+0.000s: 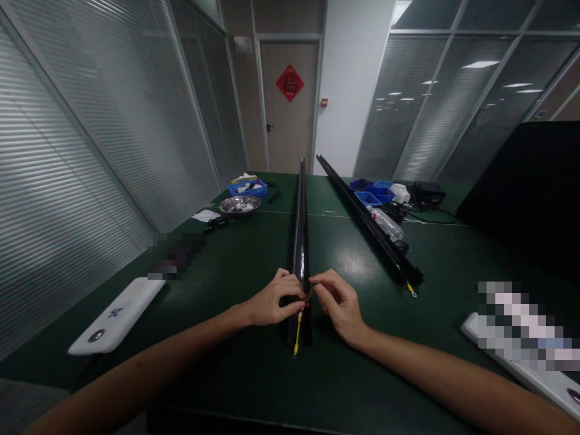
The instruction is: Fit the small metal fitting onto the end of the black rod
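Observation:
A long black channel-shaped bar [301,241] lies lengthwise on the green table, its near end between my hands. My left hand [280,297] bends over this end, thumb and fingers pinched at a thin piece just above a yellow wire. The yellow wire [298,335] hangs toward me and ends in a ring terminal. On the right side of the bar, my right hand [339,302] pinches a small, thin, dark metallic piece [310,292] that slants toward my left fingertips. What exactly lies between the left fingertips is too small to tell.
Another black bar [367,220] with a yellow-ended wire lies to the right, beside a plastic bottle [386,223] and blue trays [368,198]. A metal bowl [240,205] and blue basket [247,189] are at the back left. White devices [118,314] flank both sides of the green table [235,386].

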A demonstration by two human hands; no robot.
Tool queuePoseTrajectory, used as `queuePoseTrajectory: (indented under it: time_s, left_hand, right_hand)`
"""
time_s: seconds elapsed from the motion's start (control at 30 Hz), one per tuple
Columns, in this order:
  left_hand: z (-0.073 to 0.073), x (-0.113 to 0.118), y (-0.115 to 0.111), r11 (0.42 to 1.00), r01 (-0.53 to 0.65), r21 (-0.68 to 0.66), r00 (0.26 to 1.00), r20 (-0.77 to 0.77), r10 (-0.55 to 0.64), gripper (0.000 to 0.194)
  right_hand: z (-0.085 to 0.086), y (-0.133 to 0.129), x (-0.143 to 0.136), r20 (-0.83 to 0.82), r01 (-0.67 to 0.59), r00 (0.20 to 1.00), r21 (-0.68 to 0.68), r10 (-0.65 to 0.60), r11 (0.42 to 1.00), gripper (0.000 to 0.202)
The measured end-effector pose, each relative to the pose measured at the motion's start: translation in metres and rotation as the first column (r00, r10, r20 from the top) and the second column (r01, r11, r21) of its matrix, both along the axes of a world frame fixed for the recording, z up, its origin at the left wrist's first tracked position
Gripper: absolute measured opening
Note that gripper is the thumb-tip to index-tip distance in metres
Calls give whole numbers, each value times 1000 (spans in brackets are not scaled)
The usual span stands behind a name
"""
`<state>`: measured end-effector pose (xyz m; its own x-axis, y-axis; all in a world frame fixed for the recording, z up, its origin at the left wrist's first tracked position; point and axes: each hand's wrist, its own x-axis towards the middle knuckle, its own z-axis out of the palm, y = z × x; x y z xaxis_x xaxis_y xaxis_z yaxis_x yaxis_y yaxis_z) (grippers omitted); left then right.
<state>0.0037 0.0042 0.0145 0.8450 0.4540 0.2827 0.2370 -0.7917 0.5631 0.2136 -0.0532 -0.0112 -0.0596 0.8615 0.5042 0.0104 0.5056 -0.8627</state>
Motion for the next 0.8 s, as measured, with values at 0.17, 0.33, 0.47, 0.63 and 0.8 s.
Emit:
queuePoseTrajectory:
  time_s: [0.17, 0.33, 0.47, 0.63, 0.8]
  left_hand:
    - [-1, -1, 0, 1000, -5, 4, 1000, -4, 5, 18]
    - [0, -1, -2, 1000, 0, 11, 1000, 12, 0, 16]
    - [0, -1, -2, 1000, 10, 3, 1000, 0, -10, 16]
    - [0, -1, -1, 1000, 9, 6, 1000, 0, -9, 16]
    - [-1, -2, -1, 1000, 11, 16, 1000, 4, -11, 16]
  right_hand:
    - [1, 1, 1, 30, 27, 999, 17, -28, 999, 22]
    - [0, 0, 1, 58, 39, 998, 28, -40, 999, 20]
    - [-1, 1, 0, 55, 36, 998, 23, -37, 999, 20]
    - [0, 1, 1, 63, 34, 997, 22, -35, 999, 23]
    - [2, -1, 1, 85, 41, 995, 45, -45, 998, 22]
